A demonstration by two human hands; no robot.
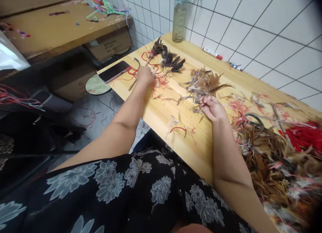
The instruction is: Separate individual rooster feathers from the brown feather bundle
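Observation:
My left hand (145, 75) reaches far out over the wooden table (161, 115), its fingers closed down into a tangle of red thread (161, 81) beside a thin wooden stick (132, 83). My right hand (212, 107) is curled shut on the stems of a bunch of brown and grey feathers (202, 82) that fans away from it. Beyond the left hand lie three dark feather bundles (169, 58), one tied with red thread.
A phone (114, 71) lies at the table's left corner. A water bottle (179, 19), a red-capped marker (212, 54) stand by the tiled wall. A big heap of brown feathers (274, 152) and red thread (304, 135) fills the right. A stool (97, 85) stands below.

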